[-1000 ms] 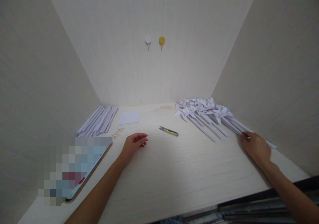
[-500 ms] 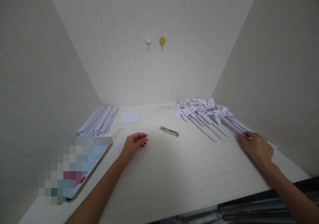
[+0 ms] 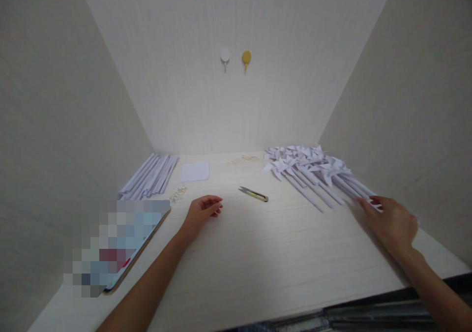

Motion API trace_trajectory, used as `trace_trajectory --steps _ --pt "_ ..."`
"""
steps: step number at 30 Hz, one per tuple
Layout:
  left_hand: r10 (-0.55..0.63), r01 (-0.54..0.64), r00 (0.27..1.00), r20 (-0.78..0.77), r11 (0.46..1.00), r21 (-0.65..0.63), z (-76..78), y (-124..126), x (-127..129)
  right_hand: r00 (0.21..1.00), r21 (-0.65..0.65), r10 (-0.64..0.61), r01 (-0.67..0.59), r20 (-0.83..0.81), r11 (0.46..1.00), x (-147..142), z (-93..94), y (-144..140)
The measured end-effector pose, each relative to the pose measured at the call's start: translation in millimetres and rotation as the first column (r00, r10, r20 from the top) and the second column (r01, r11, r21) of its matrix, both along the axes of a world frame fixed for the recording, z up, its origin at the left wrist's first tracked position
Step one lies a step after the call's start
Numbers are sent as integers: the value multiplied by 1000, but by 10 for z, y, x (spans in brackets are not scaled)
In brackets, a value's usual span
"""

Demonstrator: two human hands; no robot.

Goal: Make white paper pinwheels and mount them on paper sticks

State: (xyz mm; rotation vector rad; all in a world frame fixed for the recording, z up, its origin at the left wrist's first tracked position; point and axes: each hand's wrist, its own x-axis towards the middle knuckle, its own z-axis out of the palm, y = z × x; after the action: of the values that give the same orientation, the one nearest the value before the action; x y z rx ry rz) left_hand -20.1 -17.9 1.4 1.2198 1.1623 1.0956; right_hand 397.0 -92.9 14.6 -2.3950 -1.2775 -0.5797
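Note:
On the right lies a pile of white paper pinwheels [image 3: 328,170] with rolled-paper sticks pointing towards me. My right hand [image 3: 393,224] is at the near end of the rightmost sticks, thumb and fingers closed around a pinwheel stick [image 3: 363,189]. The hand covers part of that stick. Left of centre, my left hand [image 3: 202,211] rests by the table surface with its fingers loosely curled and a little apart, nothing visible in them. Between the hands lie small thread snips [image 3: 253,194], blades pointing left.
At the back left are a bundle of rolled paper sticks [image 3: 150,177] and white paper squares [image 3: 194,172]. Small pale pieces [image 3: 179,193] lie nearby, more [image 3: 243,160] by the back wall. A blurred-out tablet-like device [image 3: 138,253] is at left. Two hooks [image 3: 246,57] are on the wall.
My right hand has shifted slightly right and towards me at the pinwheel sticks. The view has turned a little, so everything appears slightly further right. My left hand keeps its pose.

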Motion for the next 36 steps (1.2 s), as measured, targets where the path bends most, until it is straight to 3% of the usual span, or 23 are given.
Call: trace_trajectory --steps 4,7,9,14,17,19,22,26,31,33,34,36 --pt "-26 26 1000 -11 1000 10 -12 0 6 979 104 198 -202 42 974 -165 41 20" --pt "-44 44 999 -14 998 38 -24 4 8 952 65 296 -292 -75 954 -466 65 93" --pt "-54 55 998 -18 998 42 -34 8 9 903 50 408 -405 -139 913 -754 65 164" --pt "-64 70 992 -111 996 52 -63 14 11 625 82 730 -741 -278 666 -1658 34 329" --pt "-59 69 989 -133 995 75 -66 17 11 451 84 810 -854 -374 514 -2180 -3 396" --pt "-49 61 990 -130 995 84 -59 19 14 360 124 812 -879 -458 460 -2462 -42 434" --pt "-42 51 992 -116 996 73 -47 11 20 240 197 771 -883 -590 426 -2747 -114 481" --pt "-48 55 992 -113 997 60 -42 -2 15 114 270 741 -886 -662 378 -2881 -186 519" --pt "-19 20 977 -214 1000 0 58 214 -42 93 312 730 -862 -678 399 -2874 -204 537" --pt "50 -19 891 -450 997 73 137 424 -82 88 330 727 -850 -681 412 -2869 -201 537" --pt "117 -20 780 -615 987 162 176 545 -106 84 341 727 -842 -681 417 -2867 -199 535" --pt "186 -29 694 -695 972 231 237 788 -162 78 363 731 -829 -678 425 -2864 -196 531"
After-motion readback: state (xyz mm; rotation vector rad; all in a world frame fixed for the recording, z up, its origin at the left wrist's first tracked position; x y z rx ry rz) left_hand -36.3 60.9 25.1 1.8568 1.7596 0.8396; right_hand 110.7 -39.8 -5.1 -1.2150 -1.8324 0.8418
